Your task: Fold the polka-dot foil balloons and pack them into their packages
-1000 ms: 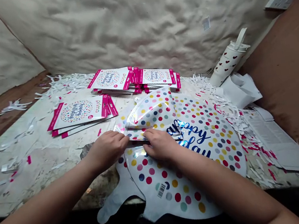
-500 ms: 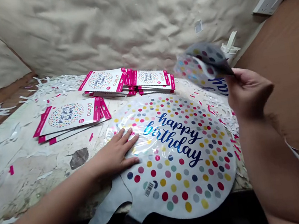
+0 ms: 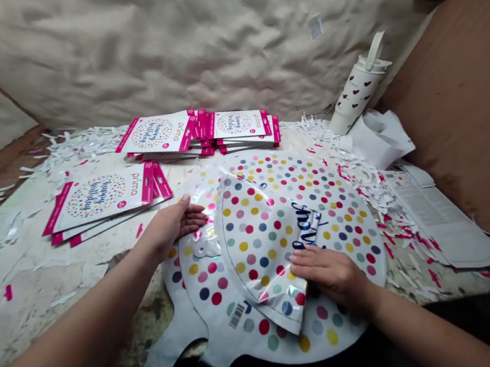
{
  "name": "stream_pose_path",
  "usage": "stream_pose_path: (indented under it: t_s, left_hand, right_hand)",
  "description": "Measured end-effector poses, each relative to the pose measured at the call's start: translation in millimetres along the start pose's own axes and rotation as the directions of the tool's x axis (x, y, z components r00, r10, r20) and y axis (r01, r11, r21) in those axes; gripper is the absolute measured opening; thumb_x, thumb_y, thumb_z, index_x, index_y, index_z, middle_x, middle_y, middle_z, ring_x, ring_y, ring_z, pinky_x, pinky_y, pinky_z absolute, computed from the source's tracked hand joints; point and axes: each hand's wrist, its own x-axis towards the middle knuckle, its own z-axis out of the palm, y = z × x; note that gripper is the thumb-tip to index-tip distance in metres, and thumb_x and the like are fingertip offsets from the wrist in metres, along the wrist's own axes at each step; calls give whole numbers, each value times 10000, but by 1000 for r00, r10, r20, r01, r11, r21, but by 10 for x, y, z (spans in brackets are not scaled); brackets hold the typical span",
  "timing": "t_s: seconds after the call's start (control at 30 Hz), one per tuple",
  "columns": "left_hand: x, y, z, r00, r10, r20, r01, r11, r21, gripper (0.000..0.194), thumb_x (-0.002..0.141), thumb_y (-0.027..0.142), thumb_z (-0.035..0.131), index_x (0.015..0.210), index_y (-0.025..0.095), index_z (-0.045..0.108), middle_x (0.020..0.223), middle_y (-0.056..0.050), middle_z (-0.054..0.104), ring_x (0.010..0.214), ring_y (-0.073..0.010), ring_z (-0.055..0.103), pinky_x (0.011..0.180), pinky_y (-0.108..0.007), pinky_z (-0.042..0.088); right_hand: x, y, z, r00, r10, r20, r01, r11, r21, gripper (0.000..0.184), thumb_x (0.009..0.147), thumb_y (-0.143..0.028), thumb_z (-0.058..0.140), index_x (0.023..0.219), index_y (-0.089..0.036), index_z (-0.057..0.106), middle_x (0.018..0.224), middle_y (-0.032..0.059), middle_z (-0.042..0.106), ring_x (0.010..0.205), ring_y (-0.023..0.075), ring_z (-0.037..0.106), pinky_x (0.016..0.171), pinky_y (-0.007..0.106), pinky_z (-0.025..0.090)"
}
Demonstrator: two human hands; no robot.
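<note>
a round foil balloon (image 3: 322, 195) with coloured dots lies flat on a worn work table (image 3: 26, 308), its tail (image 3: 162, 360) reaching over the table's near edge. the balloon is folded on itself: a dotted flap (image 3: 258, 237) lies over the middle, and its curved edge runs across the dots. blue lettering (image 3: 305, 233) shows at the flap's lower right, partly creased.

the right hand (image 3: 333, 275) lies on the lower part of the flap, just below the lettering, its fingers together and flat, not clamped. the left hand (image 3: 170, 224) rests on the balloon's clear, shiny edge (image 3: 201, 200), just left of the fold, its fingers together and lightly curled, the thumb raised a little apart.

left of the balloon, near the left hand, lies a stack of pink-edged balloon packets (image 3: 101, 198). two more stacks (image 3: 152, 133) (image 3: 239, 125) sit behind it. white paper shreds (image 3: 350, 166) with pink bits are scattered to the right, beside crumpled white paper (image 3: 378, 139), a printed sheet (image 3: 438, 217) and a heart-print bottle (image 3: 355, 96). a beige cloth wall (image 3: 156, 48) rises behind the table.
</note>
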Motion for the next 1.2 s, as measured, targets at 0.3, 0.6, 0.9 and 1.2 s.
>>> stream_pose_path:
  t_s: [0.3, 0.6, 0.9, 1.2]
  left_hand:
    - [482, 482, 400, 994, 51, 100, -63, 991, 116, 506, 625, 600, 662, 789, 124, 606, 663, -58, 640, 550, -144, 598, 496, -241, 478]
    - [488, 325, 368, 935, 352, -53, -271, 799, 536, 475, 577, 389, 750, 985, 205, 593, 782, -22, 613, 772, -219, 590, 646, -297, 458]
    - [-214, 406, 534, 688, 673, 273, -642, 388, 662, 306, 815, 406, 547, 1034, 196, 592, 1039, -53, 631, 890, -197, 585, 704, -283, 488]
    - [-720, 243, 418, 703, 646, 297, -695, 536, 480, 204, 811, 301, 600, 992, 208, 612, 950, -22, 662, 865, -162, 618, 801, -292, 505]
  right_hand:
    - [14, 10, -35, 998, 36, 43, -40, 995, 86, 275, 876, -160, 488, 1091, -246, 636, 1056, 55, 688, 1028, 172, 624, 947, 379, 487]
    - [-12, 115, -32, 1000, -15, 12, 14, 997, 82, 230, 857, -137, 516, 1037, -210, 640, 1016, 63, 703, 990, 171, 643, 919, 363, 502]
    - [319, 60, -296, 871, 135, 472, -263, 941, 214, 190, 657, -191, 740, 838, -189, 682, 825, 27, 647, 814, 168, 591, 745, 285, 493]
    - [387, 96, -323, 798, 125, 589, -423, 813, 400, 103, 730, -155, 664, 802, -203, 720, 862, 22, 645, 837, 137, 595, 779, 244, 472]
